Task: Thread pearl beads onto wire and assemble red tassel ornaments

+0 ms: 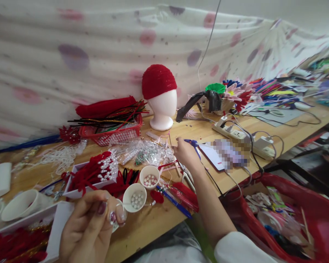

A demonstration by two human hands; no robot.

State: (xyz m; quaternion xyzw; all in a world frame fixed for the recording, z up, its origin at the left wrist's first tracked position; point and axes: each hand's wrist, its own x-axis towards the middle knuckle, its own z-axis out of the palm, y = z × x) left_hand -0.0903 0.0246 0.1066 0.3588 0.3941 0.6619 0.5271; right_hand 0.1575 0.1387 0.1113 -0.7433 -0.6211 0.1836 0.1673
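In the lower left of the head view, my left hand [89, 226] is closed in a pinch, raised in front of the paper cups. What its fingertips hold is too small to make out. Beside it stand a cup of white beads [137, 199] and a cup of red and white beads [150, 179]. My right hand [184, 153] reaches forward over the table, next to a blue-handled tool [191, 142] and near the scissors [187, 178]. Its fingertips are partly hidden, so I cannot tell whether they hold anything. A red fuzzy piece [156, 197] with small beads lies close to the cups.
A white foam head [162, 109] wears a red cap. Red basket [115, 136] of fuzzy stems stands left of it. White box [91, 171] holds beaded red pieces. A phone [212, 155] and power strips [230, 131] with cables lie right. Red bin [324, 223] stands below.
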